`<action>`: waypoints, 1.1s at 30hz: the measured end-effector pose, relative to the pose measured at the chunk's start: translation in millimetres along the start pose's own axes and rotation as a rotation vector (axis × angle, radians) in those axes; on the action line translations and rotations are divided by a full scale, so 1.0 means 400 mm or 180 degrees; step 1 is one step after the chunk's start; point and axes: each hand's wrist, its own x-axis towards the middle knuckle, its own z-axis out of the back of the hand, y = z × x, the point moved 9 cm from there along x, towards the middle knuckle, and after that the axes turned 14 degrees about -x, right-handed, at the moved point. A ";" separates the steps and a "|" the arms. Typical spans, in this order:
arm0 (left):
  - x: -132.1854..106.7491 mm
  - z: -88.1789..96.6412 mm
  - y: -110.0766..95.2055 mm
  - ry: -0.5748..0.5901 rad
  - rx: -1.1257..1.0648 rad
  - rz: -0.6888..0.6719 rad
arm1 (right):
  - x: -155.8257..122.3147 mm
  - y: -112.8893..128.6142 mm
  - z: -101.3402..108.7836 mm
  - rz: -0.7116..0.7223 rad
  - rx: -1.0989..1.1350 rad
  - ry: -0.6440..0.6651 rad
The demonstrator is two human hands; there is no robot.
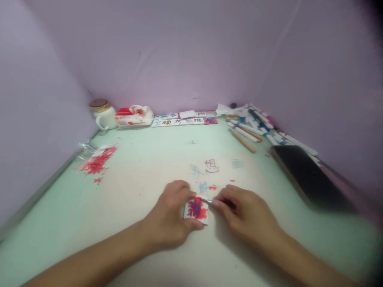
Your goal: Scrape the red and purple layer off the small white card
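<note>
A small white square tile lies near the middle front of the table, marked with a purple character and patches of red. My left hand is closed on its left side, fingers at the top edge and thumb at the bottom. Between the pinched fingers of my right hand is a thin carving knife with a metal tip. That tip touches the upper right part of the tile's face; the handle is mostly hidden in the hand. Small red shavings lie just beyond the tile.
A heap of red shavings lies at the left. Along the back stand a lidded white mug, a tissue pack and rows of lettered tiles. Several markers and a dark phone lie at the right. Characters are written on the tabletop.
</note>
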 end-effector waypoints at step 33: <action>-0.029 -0.019 0.015 -0.0568 -0.2591 0.1222 | -0.045 0.000 0.061 -0.0067 0.1294 -0.1123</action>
